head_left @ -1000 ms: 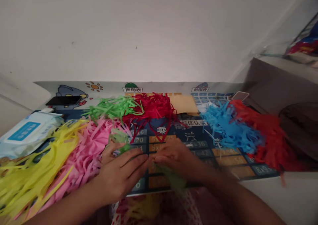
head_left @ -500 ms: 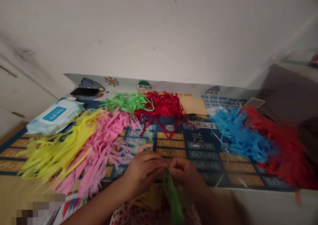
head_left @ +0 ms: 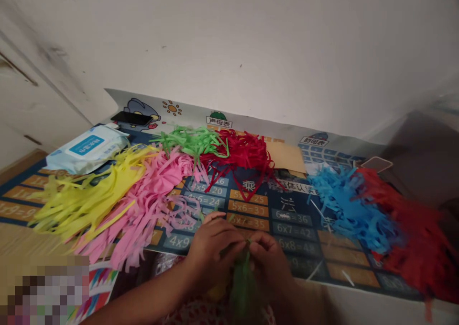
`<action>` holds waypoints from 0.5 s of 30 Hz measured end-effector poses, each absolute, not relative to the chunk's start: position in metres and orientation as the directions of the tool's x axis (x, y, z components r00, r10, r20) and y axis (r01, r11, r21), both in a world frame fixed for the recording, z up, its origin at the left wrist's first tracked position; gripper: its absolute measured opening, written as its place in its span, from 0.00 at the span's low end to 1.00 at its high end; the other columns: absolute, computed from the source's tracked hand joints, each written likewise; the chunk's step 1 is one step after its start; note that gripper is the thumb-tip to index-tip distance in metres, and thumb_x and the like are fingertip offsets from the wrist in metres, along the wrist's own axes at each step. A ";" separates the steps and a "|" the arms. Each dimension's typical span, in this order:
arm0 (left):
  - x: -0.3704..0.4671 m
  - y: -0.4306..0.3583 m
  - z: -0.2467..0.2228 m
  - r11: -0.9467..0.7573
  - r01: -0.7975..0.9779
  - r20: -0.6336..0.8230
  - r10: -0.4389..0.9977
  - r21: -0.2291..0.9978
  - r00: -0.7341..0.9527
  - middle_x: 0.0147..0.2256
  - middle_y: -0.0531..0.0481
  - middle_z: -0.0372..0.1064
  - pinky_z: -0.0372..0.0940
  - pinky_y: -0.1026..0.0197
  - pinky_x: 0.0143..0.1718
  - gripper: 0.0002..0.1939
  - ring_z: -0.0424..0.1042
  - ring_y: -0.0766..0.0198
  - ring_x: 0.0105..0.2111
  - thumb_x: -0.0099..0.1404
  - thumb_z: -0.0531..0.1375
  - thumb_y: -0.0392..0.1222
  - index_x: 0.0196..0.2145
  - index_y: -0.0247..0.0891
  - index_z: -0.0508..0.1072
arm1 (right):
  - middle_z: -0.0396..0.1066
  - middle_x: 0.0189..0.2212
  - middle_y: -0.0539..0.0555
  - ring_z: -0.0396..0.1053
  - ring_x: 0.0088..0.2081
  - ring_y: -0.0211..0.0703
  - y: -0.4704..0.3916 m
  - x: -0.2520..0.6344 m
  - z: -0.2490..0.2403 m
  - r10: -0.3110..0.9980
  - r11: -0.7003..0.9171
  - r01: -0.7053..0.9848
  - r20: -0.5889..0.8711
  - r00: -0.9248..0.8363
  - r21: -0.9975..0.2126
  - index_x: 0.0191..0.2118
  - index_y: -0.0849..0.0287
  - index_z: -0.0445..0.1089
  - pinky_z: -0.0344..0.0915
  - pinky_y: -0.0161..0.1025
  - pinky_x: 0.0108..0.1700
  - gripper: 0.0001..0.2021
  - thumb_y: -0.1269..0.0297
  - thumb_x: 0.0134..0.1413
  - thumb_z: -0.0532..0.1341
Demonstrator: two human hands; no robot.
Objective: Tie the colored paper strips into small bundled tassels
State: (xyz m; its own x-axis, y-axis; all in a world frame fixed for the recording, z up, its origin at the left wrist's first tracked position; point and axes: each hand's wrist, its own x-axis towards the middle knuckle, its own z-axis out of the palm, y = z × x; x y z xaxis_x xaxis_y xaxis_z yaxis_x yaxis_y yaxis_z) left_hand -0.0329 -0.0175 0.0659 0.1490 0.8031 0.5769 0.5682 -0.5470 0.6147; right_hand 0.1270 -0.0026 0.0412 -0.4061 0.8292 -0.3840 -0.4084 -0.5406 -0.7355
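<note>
Near the front edge of the mat, my left hand (head_left: 218, 243) pinches the top of a green paper strip bundle (head_left: 244, 279). My right hand (head_left: 268, 255) meets it there, its fingers closed on the same bundle from the other side. The green strips hang down between both hands and are blurred. Pink fringed paper (head_left: 143, 200) lies left of my left hand, with yellow fringed paper (head_left: 96, 191) farther left. Behind the hands are light green strips (head_left: 193, 140) and dark red strips (head_left: 247, 152). Blue fringed paper (head_left: 353, 205) and red fringed paper (head_left: 412, 224) lie to the right.
A wipes packet (head_left: 88, 148) and a black phone (head_left: 132, 118) are at the back left. Tan paper (head_left: 287, 156) lies behind the dark red strips. A printed mat (head_left: 251, 224) covers the table, which stands against a wall (head_left: 229, 52). White scraps lie at the right front.
The view has shifted and tilted slightly. My hands have come closer together around the top of the green bundle, and its strips have swung a little to the left.
</note>
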 end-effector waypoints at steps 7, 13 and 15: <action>-0.024 -0.019 0.060 -0.516 0.474 0.554 0.829 0.714 0.068 0.29 0.53 0.75 0.61 0.55 0.49 0.06 0.73 0.66 0.31 0.65 0.58 0.36 0.32 0.42 0.75 | 0.63 0.13 0.44 0.56 0.14 0.31 -0.007 0.125 0.041 0.881 -0.473 -0.430 -0.412 -0.231 -0.769 0.30 0.57 0.72 0.53 0.29 0.18 0.19 0.56 0.30 0.75; -0.022 -0.020 0.066 -0.503 0.427 0.520 0.850 0.751 0.087 0.28 0.52 0.75 0.62 0.53 0.51 0.10 0.72 0.65 0.30 0.67 0.55 0.38 0.31 0.41 0.75 | 0.66 0.21 0.47 0.61 0.22 0.35 -0.003 0.129 0.033 0.955 -0.291 -0.364 -0.245 -0.166 -0.885 0.25 0.57 0.72 0.58 0.31 0.24 0.10 0.59 0.39 0.71; -0.022 -0.020 0.068 -0.498 0.410 0.506 0.857 0.764 0.098 0.28 0.52 0.74 0.61 0.52 0.51 0.10 0.72 0.64 0.31 0.67 0.55 0.39 0.32 0.41 0.75 | 0.67 0.24 0.48 0.63 0.27 0.37 -0.003 0.130 0.029 0.979 -0.190 -0.302 -0.160 -0.123 -0.934 0.23 0.56 0.72 0.61 0.33 0.29 0.08 0.61 0.41 0.70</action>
State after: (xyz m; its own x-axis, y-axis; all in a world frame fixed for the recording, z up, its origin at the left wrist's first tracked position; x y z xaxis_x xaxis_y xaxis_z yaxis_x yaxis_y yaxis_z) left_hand -0.0216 -0.0203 0.0678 0.0977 0.8568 0.5063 0.4104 -0.4981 0.7638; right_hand 0.1303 -0.0030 0.0294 -0.1228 0.9795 -0.1599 -0.3020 -0.1904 -0.9341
